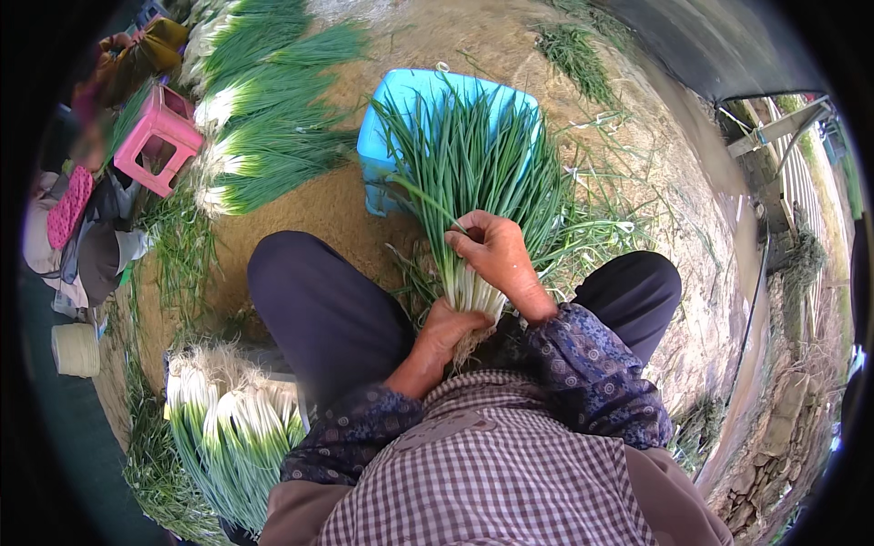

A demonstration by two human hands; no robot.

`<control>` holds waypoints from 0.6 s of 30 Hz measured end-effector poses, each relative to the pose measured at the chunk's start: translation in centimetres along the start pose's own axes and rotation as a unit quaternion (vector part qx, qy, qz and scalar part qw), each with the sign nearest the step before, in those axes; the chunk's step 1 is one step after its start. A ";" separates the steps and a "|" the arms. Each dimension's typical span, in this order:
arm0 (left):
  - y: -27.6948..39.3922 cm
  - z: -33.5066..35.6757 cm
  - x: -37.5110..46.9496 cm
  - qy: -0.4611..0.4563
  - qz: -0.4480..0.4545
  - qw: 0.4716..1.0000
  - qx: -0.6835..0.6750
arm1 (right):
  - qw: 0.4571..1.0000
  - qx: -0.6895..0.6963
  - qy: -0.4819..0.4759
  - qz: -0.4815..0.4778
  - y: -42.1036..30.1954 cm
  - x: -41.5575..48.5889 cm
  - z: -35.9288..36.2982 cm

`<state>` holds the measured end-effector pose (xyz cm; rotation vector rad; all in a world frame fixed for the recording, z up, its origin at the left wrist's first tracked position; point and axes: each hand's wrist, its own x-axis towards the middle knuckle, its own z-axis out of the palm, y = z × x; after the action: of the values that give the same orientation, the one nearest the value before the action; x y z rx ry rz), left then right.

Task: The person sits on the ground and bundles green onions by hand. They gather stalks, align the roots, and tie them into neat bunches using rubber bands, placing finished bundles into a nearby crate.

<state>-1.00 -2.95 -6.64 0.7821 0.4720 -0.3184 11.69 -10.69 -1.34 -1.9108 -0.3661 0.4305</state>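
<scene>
A thick bunch of green onions [471, 164] lies with its leaves spread over a blue plastic stool [382, 143] in front of me. My left hand [447, 331] is wrapped around the white stalks just above the roots, which hang out below it. Higher up, my right hand [495, 252] pinches a single leaf between thumb and forefinger, at the bunch's left side. That leaf slants up and left, apart from the others. The lower stalks are partly covered by my hands.
Several bunches of green onions [266, 136] lie in a row at upper left, near a pink plastic stool [160, 140]. More bunches [235, 423] stand roots-up at lower left. Leaf scraps [608, 225] litter the ground. A roll of twine [75, 350] sits at far left. Someone's sleeve [160, 44] shows at upper left.
</scene>
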 end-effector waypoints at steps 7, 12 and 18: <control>0.1 0.1 0.0 0.002 0.002 1.000 0.009 | 0.999 0.043 -0.008 -0.016 1.9 1.4 0.4; 0.4 0.3 -0.2 0.006 -0.004 1.000 -0.008 | 0.977 0.176 -0.103 0.061 -1.2 -0.9 -1.1; 0.4 -0.3 -0.4 -0.066 0.009 0.996 -0.051 | 0.942 0.214 -0.239 0.095 -1.9 -6.1 -5.2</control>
<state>-1.24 -2.42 -6.31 0.6616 0.3538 -0.3236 8.60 -16.94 2.93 -1.4045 -0.3657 1.0264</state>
